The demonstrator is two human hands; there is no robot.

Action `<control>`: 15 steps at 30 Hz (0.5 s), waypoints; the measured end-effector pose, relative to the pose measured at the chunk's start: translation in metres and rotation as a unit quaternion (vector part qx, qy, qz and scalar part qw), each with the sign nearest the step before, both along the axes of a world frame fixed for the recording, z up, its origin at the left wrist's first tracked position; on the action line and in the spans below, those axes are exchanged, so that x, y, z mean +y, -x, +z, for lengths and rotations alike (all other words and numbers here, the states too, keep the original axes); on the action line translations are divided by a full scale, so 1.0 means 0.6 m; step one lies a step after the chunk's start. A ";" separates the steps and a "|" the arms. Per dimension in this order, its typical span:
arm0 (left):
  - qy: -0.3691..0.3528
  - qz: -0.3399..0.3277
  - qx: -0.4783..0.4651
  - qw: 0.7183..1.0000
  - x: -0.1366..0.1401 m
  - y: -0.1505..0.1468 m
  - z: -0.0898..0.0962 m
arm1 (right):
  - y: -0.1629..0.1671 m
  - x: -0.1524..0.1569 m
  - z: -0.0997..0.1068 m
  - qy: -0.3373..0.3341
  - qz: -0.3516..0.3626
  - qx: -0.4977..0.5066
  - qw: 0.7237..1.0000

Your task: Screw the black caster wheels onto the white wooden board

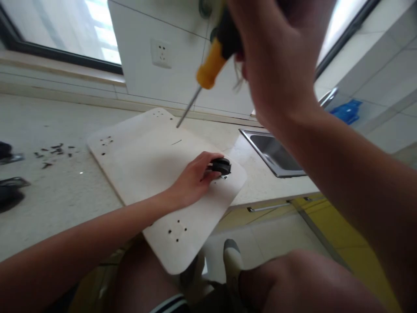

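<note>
My left hand [198, 178] grips a black caster wheel [221, 166] at the right corner of a white board [143, 161]. The caster's metal plate shows a little at the board's surface. High above the board, my right hand [276, 56] is closed round a screwdriver [211, 65] with a yellow and black handle. Its steel shaft points down and left, with the tip over the board and touching nothing that I can make out. Groups of small holes mark the board's other corners. A thin dark sliver [176, 142] lies on its surface.
Loose dark screws [57, 150] lie scattered on the counter [78, 191] left of the board. Two more casters [9, 191] sit at the left edge. A steel sink [276, 152] is on the right. The board's near corner overhangs the counter, above my legs.
</note>
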State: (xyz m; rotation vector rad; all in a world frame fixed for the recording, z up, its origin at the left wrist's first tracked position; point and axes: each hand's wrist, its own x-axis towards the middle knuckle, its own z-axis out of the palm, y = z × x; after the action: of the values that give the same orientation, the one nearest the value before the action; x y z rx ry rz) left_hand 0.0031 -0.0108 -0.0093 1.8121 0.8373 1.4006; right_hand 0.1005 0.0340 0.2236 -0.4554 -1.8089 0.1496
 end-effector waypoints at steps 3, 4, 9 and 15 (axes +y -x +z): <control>0.032 0.003 -0.006 0.999 -0.009 0.003 0.006 | -0.131 -0.026 -0.022 -0.069 -0.065 0.059 0.994; 0.034 0.011 -0.004 0.999 -0.012 0.003 0.008 | -0.164 -0.032 -0.039 -0.077 -0.076 0.105 0.989; 0.053 0.047 -0.002 0.997 -0.017 0.000 0.018 | -0.232 -0.047 -0.128 -0.067 -0.118 0.201 0.970; 0.068 0.058 0.003 0.996 -0.018 -0.001 0.021 | -0.226 -0.080 -0.167 -0.105 -0.214 0.134 0.962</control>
State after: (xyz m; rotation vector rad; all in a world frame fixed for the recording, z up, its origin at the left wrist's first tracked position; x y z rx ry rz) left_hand 0.0038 -0.0218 0.0031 1.6881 1.0300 1.3741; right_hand 0.2363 -0.0142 0.1233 -0.6305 -1.4063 -0.2663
